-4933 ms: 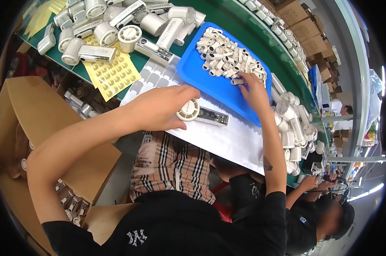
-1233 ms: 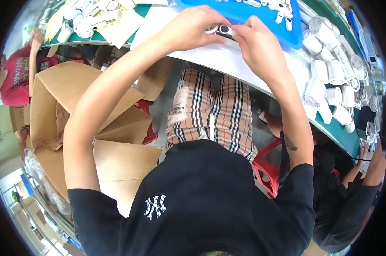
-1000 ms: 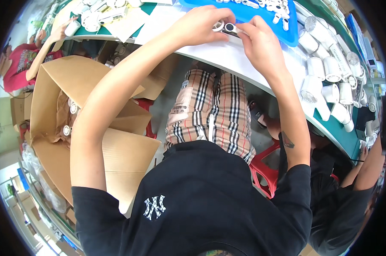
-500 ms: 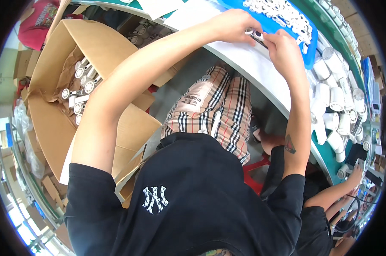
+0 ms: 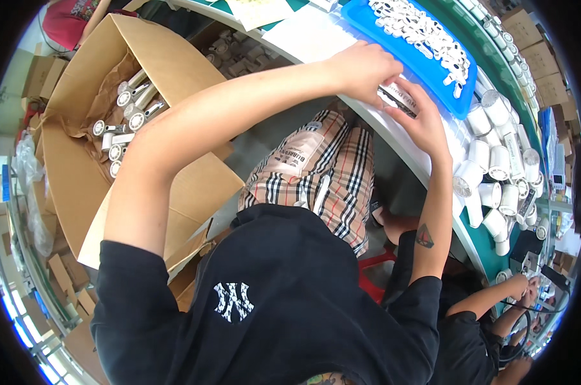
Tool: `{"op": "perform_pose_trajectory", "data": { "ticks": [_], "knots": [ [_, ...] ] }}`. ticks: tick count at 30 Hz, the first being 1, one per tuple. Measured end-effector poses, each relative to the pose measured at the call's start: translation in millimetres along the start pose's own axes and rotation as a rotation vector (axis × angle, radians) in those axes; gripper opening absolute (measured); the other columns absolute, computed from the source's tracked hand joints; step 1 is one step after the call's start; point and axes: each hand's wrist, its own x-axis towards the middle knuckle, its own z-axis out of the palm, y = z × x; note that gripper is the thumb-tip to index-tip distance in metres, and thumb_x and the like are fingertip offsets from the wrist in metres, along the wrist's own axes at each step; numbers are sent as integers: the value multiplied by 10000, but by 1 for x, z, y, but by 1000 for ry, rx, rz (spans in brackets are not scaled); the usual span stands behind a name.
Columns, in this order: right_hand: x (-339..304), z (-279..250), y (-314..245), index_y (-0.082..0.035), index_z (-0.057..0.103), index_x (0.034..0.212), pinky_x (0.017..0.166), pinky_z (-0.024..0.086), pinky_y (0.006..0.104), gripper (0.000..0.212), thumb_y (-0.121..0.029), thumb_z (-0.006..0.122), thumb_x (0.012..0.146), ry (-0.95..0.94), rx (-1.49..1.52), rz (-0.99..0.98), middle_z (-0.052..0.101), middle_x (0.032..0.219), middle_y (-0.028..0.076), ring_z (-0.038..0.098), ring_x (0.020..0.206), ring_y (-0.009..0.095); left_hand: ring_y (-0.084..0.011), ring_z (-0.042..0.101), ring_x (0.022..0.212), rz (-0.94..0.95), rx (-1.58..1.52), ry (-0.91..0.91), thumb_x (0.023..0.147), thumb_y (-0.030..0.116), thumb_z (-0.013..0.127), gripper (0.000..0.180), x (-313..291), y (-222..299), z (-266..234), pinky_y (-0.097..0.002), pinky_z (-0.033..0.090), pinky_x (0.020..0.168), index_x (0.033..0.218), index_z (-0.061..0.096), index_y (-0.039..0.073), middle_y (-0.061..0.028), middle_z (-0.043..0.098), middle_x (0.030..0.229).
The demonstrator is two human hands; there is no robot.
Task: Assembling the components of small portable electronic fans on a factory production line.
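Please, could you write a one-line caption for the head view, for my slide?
Left hand and right hand hold a white fan beside a blue tray of small parts.

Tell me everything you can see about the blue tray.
The blue tray is shallow, oblong, round-cornered, and looks like plastic. It lies on the worktable beyond the left hand and right hand; the picture's top edge cuts it off. Small white parts, some with dark spots, are heaped in it, leaving a bare strip nearer the hands. Whether either hand touches it is unclear.
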Motion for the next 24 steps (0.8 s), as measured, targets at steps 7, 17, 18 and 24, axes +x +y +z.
{"op": "perform_pose_trajectory", "data": {
  "ticks": [7, 17, 18, 24],
  "knots": [
    [-5, 5, 13, -49, 607, 1252, 874, 464, 310, 474, -146, 741, 808, 11, 198, 92, 635, 1081, 126, 614, 978, 214, -329, 622, 841, -60, -252, -122, 640, 361, 837, 502, 11, -16, 7, -425, 491, 721, 951, 555, 86, -107, 649, 877],
    [-12, 24, 16, -20, 608, 1211, 910, 466, 373, 481, -208, 750, 791, 205, -119, -72, 639, 1125, 154, 599, 1042, 317, -307, 616, 909, -112, -61, 67, 658, 225, 827, 514, 2, -1, 22, -424, 505, 770, 1088, 557, 148, -100, 660, 929],
    [-11, 26, 17, -23, 608, 1212, 913, 466, 374, 479, -210, 749, 794, 238, -144, -98, 638, 1135, 158, 599, 1043, 320, -307, 616, 909, -116, -65, 63, 658, 225, 827, 514, 2, -3, 22, -424, 505, 770, 1088, 557, 148, -100, 660, 929],
    [-3, 17, 20, 1, 644, 1192, 865, 478, 265, 481, -172, 807, 773, 115, 404, 192, 670, 1090, 100, 627, 977, 150, -367, 621, 920, -123, -319, -41, 647, 218, 810, 388, 15, -9, 12, -434, 496, 801, 959, 637, 64, -188, 668, 938]
  ]
}}
